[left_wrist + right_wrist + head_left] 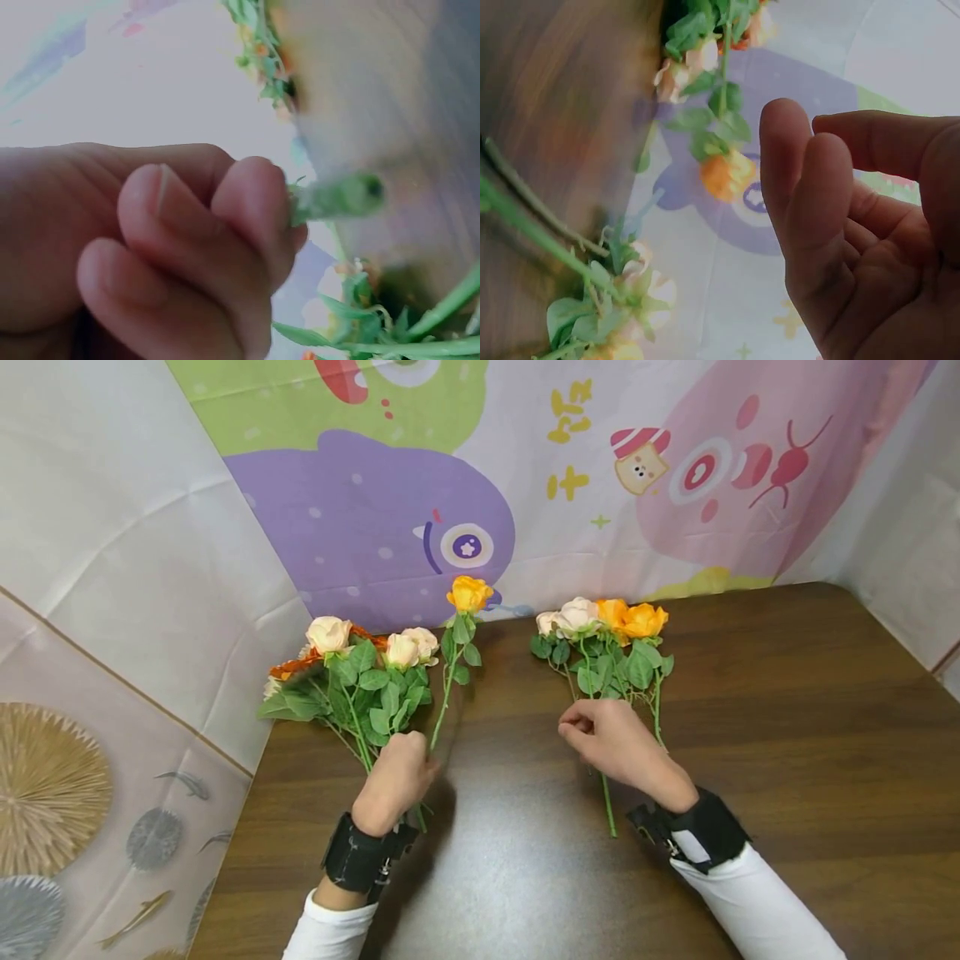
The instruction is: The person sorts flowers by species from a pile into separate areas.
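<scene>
My left hand (399, 777) grips the green stem of an orange-yellow rose (470, 596), whose bloom stands upright above the table. In the left wrist view the stem's cut end (360, 195) pokes out past the curled fingers. Behind that hand lies a leafy bunch with cream roses (328, 635) and rust-orange petals. My right hand (618, 742) hovers over the stems of a second bunch of pale pink roses (579, 617) and orange roses (643, 621). Its fingers are loosely bent with nothing between them, as the right wrist view shows.
Under both bunches is a dark brown wooden table (787, 727). A cartoon-printed cloth (540, 552) hangs along its back edge, and a patterned pale cloth (150, 760) is at the left. Black bands (712, 831) with cameras circle the wrists.
</scene>
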A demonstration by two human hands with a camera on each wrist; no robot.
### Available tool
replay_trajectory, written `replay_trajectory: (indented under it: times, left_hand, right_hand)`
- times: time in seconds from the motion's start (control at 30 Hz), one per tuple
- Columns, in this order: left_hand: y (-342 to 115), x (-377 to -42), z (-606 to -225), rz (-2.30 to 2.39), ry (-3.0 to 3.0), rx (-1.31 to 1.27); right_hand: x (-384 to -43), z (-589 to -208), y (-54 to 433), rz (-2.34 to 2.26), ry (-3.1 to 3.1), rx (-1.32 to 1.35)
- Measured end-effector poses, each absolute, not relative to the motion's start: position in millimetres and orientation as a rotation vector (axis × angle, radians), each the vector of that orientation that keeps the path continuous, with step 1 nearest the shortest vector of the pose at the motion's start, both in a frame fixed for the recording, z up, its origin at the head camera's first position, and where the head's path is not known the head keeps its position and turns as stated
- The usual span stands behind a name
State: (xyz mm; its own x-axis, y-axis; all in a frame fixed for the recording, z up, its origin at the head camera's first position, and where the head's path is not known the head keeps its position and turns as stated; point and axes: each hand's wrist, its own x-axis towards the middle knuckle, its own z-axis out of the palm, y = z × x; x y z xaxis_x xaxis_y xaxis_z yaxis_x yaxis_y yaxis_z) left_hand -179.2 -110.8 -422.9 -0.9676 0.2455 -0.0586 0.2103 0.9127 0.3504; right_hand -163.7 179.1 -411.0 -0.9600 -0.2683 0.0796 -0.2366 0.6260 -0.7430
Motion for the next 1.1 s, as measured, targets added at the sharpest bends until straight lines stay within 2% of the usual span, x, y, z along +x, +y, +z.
replay_trajectory:
  times: [0.17, 0.33, 0.6, 0.87, 1.1]
  left_hand:
    - [-102.2, -168.4, -415.0, 0.69, 3.014, 0.452]
    - [-87.6, -155.9, -408.7, 0.832, 3.094, 0.685]
    - [-61.9, -134.0, -408.5, 0.98, 3.109, 1.002]
    - [-46.3, -118.5, -410.0, 1.061, 3.016, 1.11]
    - [-42.5, -116.4, -412.9, 1.066, 2.982, 1.21]
  right_hand:
    - [-157.9, -408.2, 173.1, -1.315, 2.781, -0.518]
    - [-149.6, -403.9, 164.6, -1.435, 2.688, -0.612]
    - [-137.5, -398.3, 150.2, -1.634, 2.619, -0.589]
    - [-130.8, -393.9, 149.4, -1.968, 2.62, -0.522]
    - [-132.3, -389.0, 159.0, -2.003, 2.706, -0.468]
